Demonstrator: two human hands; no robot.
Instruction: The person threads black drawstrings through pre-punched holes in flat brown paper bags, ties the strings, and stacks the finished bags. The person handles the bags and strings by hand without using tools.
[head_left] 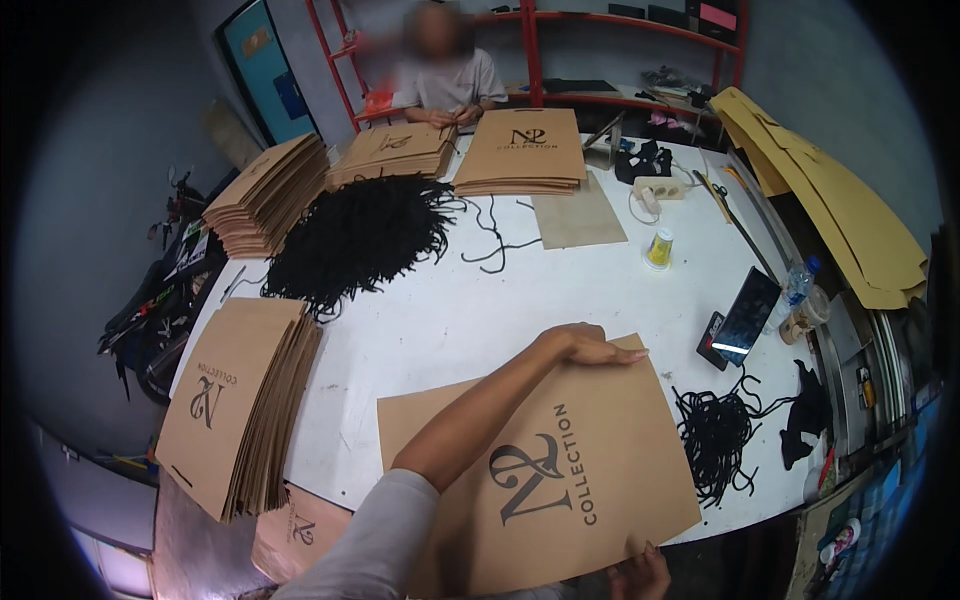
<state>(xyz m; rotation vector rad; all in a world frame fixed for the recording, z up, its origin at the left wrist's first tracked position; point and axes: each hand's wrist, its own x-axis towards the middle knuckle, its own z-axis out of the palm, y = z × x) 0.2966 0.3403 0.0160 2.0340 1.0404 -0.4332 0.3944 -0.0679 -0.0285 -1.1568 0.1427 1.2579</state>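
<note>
Head view: a flat brown paper bag (560,470) lies on the white table (450,320) at its near edge. The left hand (585,347) rests on the bag's far edge, fingers flat and clasping nothing. The right hand (640,575) pinches the bag's near edge. A stack of bags (235,400) lies to the left, a small bundle of black cords (715,435) just right.
</note>
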